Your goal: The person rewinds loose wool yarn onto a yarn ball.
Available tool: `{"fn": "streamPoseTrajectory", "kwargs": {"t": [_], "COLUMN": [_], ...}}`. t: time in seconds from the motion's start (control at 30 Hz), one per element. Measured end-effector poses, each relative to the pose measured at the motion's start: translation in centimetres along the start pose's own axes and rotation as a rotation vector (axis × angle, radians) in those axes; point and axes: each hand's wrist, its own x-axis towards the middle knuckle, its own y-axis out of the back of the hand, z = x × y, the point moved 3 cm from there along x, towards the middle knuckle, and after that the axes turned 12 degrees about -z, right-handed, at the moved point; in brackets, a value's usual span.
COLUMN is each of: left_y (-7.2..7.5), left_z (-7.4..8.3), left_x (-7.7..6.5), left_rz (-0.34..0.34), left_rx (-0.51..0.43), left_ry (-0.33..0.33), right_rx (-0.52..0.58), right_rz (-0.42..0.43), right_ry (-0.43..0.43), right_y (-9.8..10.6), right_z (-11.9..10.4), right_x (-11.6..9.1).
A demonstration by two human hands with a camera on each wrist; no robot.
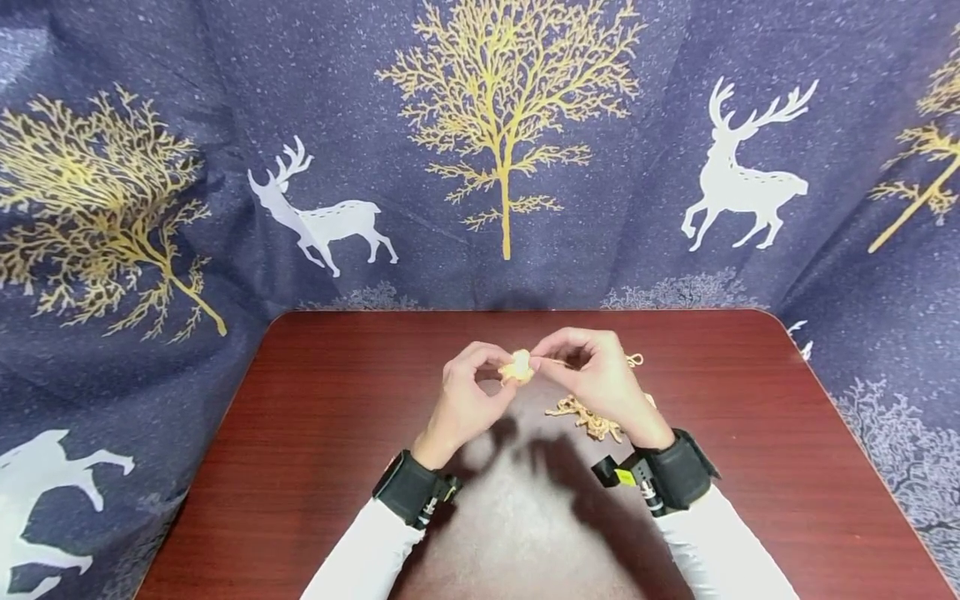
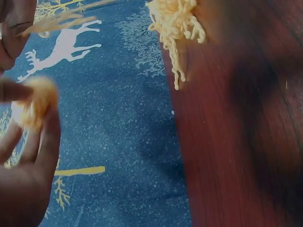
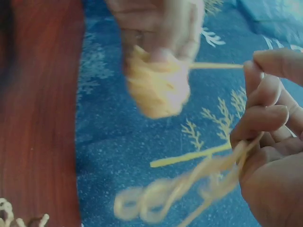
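A small ball of yellow yarn is held up over the table by my left hand, pinched between thumb and fingers. From it a taut strand runs across to my right hand, whose thumb and index fingertip pinch it. More yarn loops hang below the curled fingers of that hand, blurred in the right wrist view. A loose heap of the same yarn lies on the table beneath the right hand, which partly hides it in the head view.
The reddish-brown wooden table has rounded far corners. Behind and beside it hangs a dark blue cloth printed with gold trees and white deer. Both wrists wear black straps with small devices attached.
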Motion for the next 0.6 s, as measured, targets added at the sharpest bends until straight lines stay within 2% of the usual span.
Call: {"fn": "streamPoseTrajectory", "kwargs": {"t": [0.1,0.17,0.27,0.33,0.47,0.6], "left_y": [-0.4,-0.5,-0.6,-0.5,-0.1,0.5], "left_z": [-1.3,-1.5,-1.2,-0.7,0.2,0.9], "left_x": [-0.4,-0.6,-0.8,-0.8,-0.5,0.2], "left_rz": [-0.126,-0.201,-0.292,-0.328,-0.331,-0.235], "left_rx": [-0.062,-0.098,-0.229,-0.338,-0.526,-0.616], "left_ry": [0.014,0.02,0.013,-0.007,-0.107,-0.173], "right_rx": [0.087,0.143,0.244,0.303,0.394,0.421], "right_rz": [-0.005,-0.008,-0.003,-0.001,-0.014,-0.021], "right_ry": [-0.008,-0.018,-0.035,-0.044,-0.048,-0.057], "right_y": [1.1,1.7,2.2,2.2,1.7,0.8], "right_z": [0.4,0.8,1.5,2.1,3.2,4.2], "right_x": [0.4,0.6,1.0,1.2,1.3,1.1]}}
